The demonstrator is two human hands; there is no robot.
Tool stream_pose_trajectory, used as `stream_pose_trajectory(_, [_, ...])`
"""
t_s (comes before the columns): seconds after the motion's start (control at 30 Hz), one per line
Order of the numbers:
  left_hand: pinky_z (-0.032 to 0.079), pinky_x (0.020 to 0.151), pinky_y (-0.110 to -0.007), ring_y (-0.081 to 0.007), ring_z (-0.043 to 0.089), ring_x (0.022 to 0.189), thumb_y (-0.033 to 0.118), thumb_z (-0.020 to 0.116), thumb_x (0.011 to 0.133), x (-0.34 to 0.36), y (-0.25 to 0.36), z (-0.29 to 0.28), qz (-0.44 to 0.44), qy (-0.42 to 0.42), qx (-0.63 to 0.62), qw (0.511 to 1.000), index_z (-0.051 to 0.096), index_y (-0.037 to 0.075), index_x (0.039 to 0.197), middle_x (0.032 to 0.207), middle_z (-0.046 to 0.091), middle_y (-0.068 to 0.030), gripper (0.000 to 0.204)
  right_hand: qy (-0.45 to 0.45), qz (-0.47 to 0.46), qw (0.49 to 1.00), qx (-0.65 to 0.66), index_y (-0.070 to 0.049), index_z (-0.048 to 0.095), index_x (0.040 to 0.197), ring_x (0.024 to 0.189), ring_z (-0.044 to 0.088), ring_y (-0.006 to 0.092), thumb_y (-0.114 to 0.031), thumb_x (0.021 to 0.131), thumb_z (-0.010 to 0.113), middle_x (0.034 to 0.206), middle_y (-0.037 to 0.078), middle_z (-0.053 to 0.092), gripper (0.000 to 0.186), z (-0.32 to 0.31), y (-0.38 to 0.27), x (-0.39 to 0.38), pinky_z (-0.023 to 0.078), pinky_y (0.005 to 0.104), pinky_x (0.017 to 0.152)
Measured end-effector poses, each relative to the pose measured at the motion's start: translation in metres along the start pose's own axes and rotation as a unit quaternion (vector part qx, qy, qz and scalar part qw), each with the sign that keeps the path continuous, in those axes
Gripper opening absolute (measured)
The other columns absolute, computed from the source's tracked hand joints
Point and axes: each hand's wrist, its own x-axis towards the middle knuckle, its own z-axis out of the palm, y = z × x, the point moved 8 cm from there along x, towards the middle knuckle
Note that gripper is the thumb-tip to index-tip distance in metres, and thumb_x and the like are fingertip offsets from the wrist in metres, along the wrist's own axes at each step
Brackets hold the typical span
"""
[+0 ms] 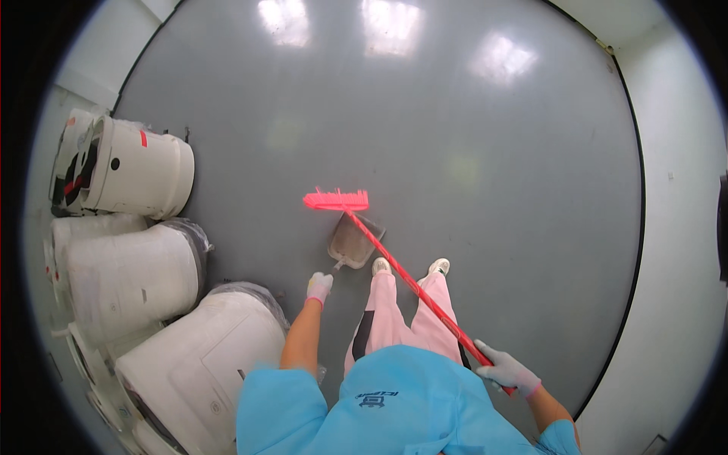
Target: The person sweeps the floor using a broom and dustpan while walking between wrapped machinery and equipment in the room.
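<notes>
- Far left: a cluster of white drums (144,171) lying on their sides along the wall, some wrapped in clear plastic film, stacked close to one another.
- Lower left: a large white tub (201,356) just beside the person's left arm.
- Left hand (319,287), in a light glove, closed around the thin handle of a grey dustpan (355,241); pan resting on the grey floor (493,189), just ahead of the feet.
- Centre: pink broom head (336,200) on the floor, bristles touching the far edge of the dustpan.
- Red broom handle (413,284) slanting over the dustpan, down past pink trousers and white shoes.
- Right hand (506,370), also gloved, gripping the broom handle near its upper end, fingers wrapped around it.
- Far right: pale wall (682,227) meeting the floor along a dark curved edge.
</notes>
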Motion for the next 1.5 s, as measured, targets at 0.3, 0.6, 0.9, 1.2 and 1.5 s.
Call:
stream_pose_trajectory(0.3, [0.044,0.051,-0.036,-0.0249,0.057,0.050,0.018,0.049,0.068,0.008,-0.031,0.019,-0.021,-0.011,-0.080,0.997,0.057,-0.005,0.073,0.056,0.055,-0.0171,0.024,0.043,-0.096,0.990,-0.096,-0.009,0.014,0.137,0.064,0.055,0.0193,-0.018,0.076,0.049,0.079,0.011,0.055,0.070,0.010,0.006,0.091,0.045,0.0317,0.064])
stream_pose_trajectory(0.6, [0.025,0.027,-0.027,-0.0167,0.038,0.032,0.015,0.050,0.073,-0.022,-0.053,0.033,-0.162,-0.058,-0.362,0.916,0.051,0.004,0.066,0.044,0.043,-0.0080,0.013,-0.072,-0.028,0.991,-0.109,-0.015,0.015,0.137,0.052,0.056,0.0178,-0.022,0.079,0.046,0.069,0.009,0.054,0.067,0.008,0.034,0.008,0.045,0.0271,0.047])
stream_pose_trajectory(0.9, [0.024,0.028,-0.024,-0.0127,0.036,0.034,0.016,0.049,0.077,-0.120,-0.125,0.076,-0.209,-0.031,-0.442,0.872,0.048,0.010,0.070,0.048,0.043,-0.0036,0.009,0.102,-0.281,0.828,-0.474,-0.022,0.027,0.133,0.071,0.058,0.0314,-0.028,0.084,0.042,0.079,0.016,0.058,0.052,0.005,-0.041,0.170,0.044,0.0399,0.064])
stream_pose_trajectory(1.2, [0.024,0.029,-0.020,-0.0079,0.037,0.036,0.017,0.050,0.078,-0.212,-0.211,0.125,-0.230,0.013,-0.528,0.818,0.045,0.016,0.073,0.049,0.041,0.0017,0.007,0.213,-0.163,0.883,-0.385,-0.031,0.034,0.127,0.084,0.058,0.0309,-0.033,0.085,0.039,0.091,0.014,0.060,0.042,-0.069,0.166,0.225,0.044,0.0414,0.072])
stream_pose_trajectory(1.5, [0.023,0.029,-0.018,-0.0042,0.034,0.035,0.023,0.045,0.080,-0.279,-0.258,0.184,-0.253,-0.006,-0.613,0.749,0.040,0.016,0.075,0.048,0.038,0.0070,0.010,0.340,0.056,0.921,-0.180,-0.011,0.058,0.104,0.083,0.058,0.0310,-0.032,0.075,0.051,0.085,0.016,0.061,0.036,-0.120,0.580,0.024,0.045,0.0391,0.073])
